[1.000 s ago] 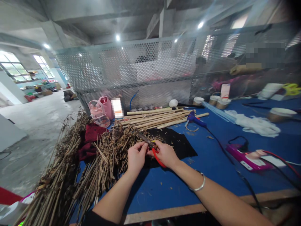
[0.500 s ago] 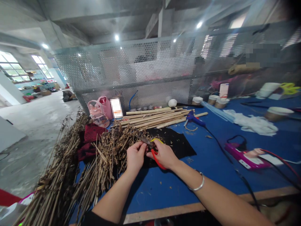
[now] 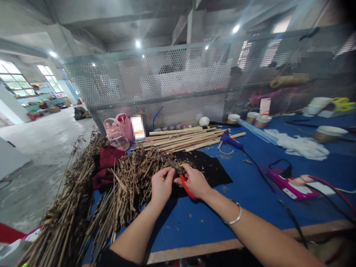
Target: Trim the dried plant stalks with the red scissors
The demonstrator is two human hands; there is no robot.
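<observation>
My right hand is closed around a pair of scissors with one red and one yellow handle. The dark blades point up and left, across the fingertips of my left hand. Thumb and forefinger of that hand are pinched together right beside the blades; whatever sits between them is too small and hidden to name. Just left of my hands lies a heap of dried brown plant stems with twiggy heads. Under and behind the hands a black cloth is strewn with small plant bits.
Peeled wooden sticks lie behind the cloth, with a blue glue gun at their right end. A purple power strip with cords is at right. Dark red cloth and a pink container stand left. Perforated metal panel rises behind.
The yellow scissor handle shows less now, and the red one has tilted slightly. My left hand has shifted a little to the right. Everything else is unchanged.
</observation>
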